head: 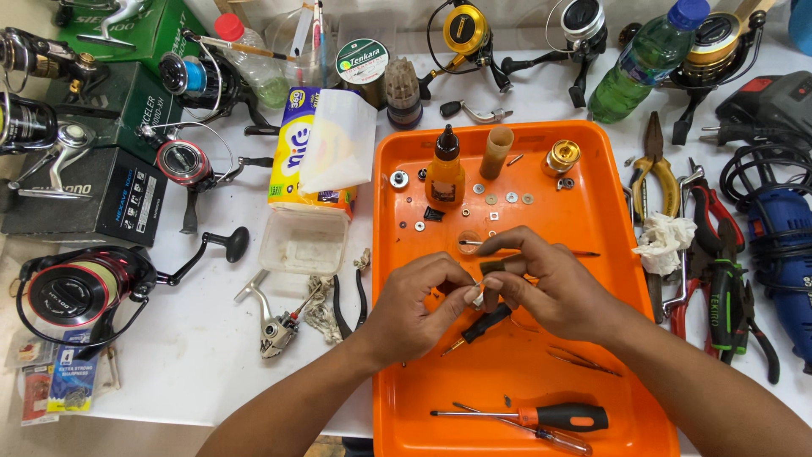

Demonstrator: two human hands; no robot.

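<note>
Both my hands meet over the middle of an orange tray (592, 220). My left hand (414, 305) and my right hand (541, 283) pinch a small pale metal part (476, 296) between their fingertips; a dark piece sits by my right thumb. Below them a small black-handled tool (482, 326) lies on the tray. Farther back stand an orange oil bottle (444, 173), a brown tube (496, 152), a gold spool (562, 156) and several small washers (499, 199). An orange-and-black screwdriver (541, 416) lies at the tray's front.
Several fishing reels (80, 288) and reel boxes (101, 195) crowd the left of the white table. A tissue pack (326, 152), clear plastic tub (303, 241) and black pliers (347, 300) lie left of the tray. Pliers (719, 288), a blue power drill (782, 237) and a green bottle (647, 59) sit right.
</note>
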